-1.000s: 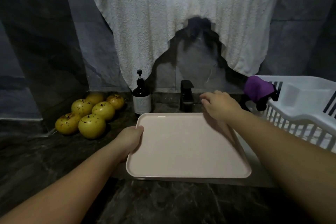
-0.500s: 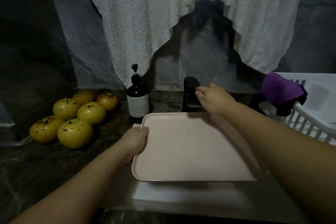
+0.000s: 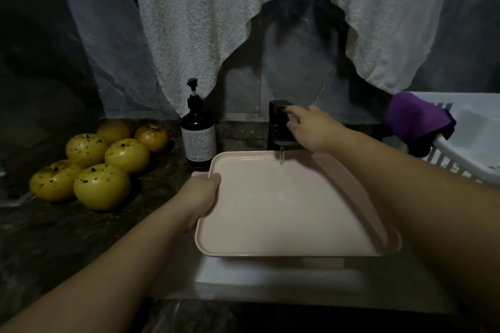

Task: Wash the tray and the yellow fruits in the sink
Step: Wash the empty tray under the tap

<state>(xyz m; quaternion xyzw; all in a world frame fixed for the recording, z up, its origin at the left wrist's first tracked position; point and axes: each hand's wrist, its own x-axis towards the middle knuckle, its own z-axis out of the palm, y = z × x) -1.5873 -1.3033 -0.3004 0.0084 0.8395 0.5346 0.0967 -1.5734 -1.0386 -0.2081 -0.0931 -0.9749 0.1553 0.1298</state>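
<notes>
Tray, flat pale-pink plastic (image 3: 284, 211) | being held over white sink (image 3: 270, 276) by left hand (image 3: 201, 197) clamped on its left rim | black tap (image 3: 280, 121) being gripped by right hand (image 3: 311, 127) | water being run onto tray | six speckled yellow fruits (image 3: 100, 159) being kept on dark counter, left.

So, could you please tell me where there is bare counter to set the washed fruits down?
The dark counter in front of the yellow fruits, left of the left hand, is bare. The back left corner is crowded with fruits and the soap bottle. The tray covers the sink; the white rack fills the right.
</notes>
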